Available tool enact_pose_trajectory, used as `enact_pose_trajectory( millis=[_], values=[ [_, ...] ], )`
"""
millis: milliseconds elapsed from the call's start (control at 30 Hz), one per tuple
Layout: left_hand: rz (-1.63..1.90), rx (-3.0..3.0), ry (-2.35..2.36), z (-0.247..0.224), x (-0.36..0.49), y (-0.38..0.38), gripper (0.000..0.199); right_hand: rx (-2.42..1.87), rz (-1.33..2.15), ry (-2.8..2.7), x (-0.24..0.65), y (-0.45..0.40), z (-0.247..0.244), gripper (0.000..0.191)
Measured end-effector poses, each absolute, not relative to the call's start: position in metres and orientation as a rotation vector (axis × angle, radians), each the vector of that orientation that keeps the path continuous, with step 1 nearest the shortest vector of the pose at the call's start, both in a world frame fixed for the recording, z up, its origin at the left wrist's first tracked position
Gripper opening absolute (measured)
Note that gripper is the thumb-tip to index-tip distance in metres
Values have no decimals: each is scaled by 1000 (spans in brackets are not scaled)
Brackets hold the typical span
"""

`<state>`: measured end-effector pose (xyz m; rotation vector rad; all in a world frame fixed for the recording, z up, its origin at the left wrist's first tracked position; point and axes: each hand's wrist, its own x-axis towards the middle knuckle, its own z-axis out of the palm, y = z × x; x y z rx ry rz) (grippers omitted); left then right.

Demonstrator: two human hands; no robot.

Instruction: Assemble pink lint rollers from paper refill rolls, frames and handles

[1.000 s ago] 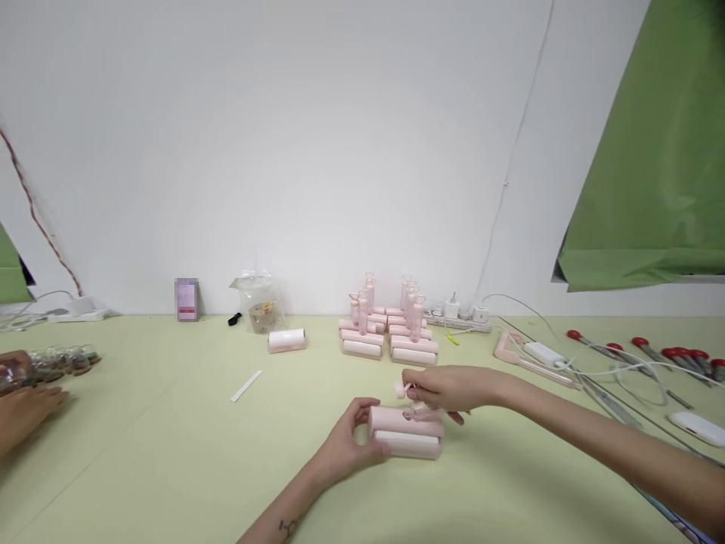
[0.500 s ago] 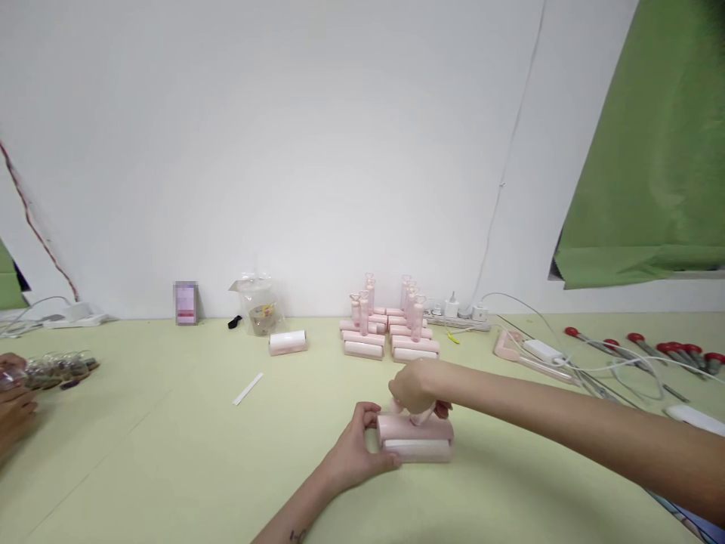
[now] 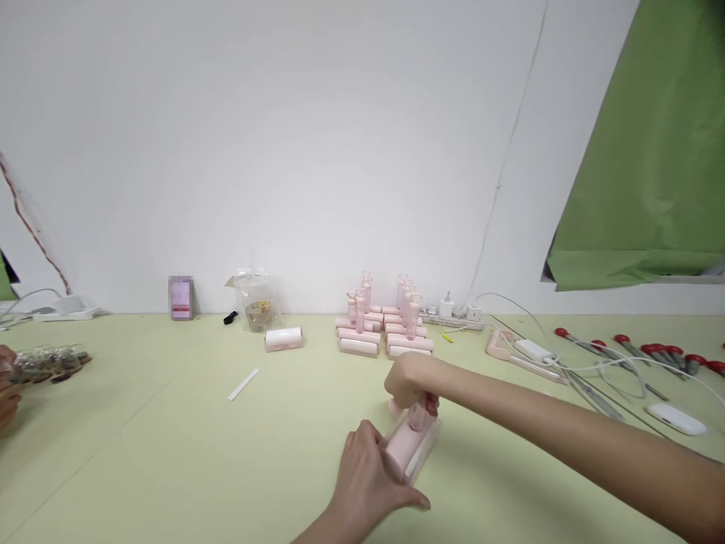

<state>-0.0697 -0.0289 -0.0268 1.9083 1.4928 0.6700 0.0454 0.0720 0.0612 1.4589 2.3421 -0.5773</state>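
Note:
A pink lint roller (image 3: 405,447) with a white roll along its front edge sits slanted on the table in front of me. My left hand (image 3: 371,467) holds its near left end, the thumb reaching past the lower corner. On the clear handle my right hand (image 3: 412,380) is closed, coming in from the right; most of its fingers are hidden behind the wrist. Further back, several similar pink lint rollers (image 3: 411,344) stand in two columns with handles upright. To their left lies a separate roller head (image 3: 284,338) with a white roll.
On the pale green table (image 3: 186,453) lie a white strip (image 3: 243,384), a bagged cup (image 3: 259,306) and a phone (image 3: 181,298). Cables, a white power bank (image 3: 676,418) and several red-topped tools (image 3: 660,355) occupy the right. Another person's hand (image 3: 7,389) is beside several small clear containers (image 3: 50,363) at far left.
The lint roller has turned from lying straight across to a slant, its left end now nearer me. My left hand has shifted with it, and the right hand stays on the handle.

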Motion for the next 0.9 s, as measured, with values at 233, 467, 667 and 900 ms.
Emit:
enact_pose_trajectory(
  millis=[233, 467, 667, 900],
  values=[
    [673, 1894, 1453, -24, -73, -27, 55, 1532, -586, 1980, 37, 69, 48, 23],
    [575, 1886, 995, -18, -101, 1, 49, 1534, -511, 1885, 31, 59, 64, 22],
    [420, 1930, 750, -21, -109, 33, 56, 1425, -473, 1706, 24, 59, 82, 23],
    [312, 1942, 481, -14, -106, 63, 55, 1356, -465, 1623, 31, 55, 101, 22]
  ],
)
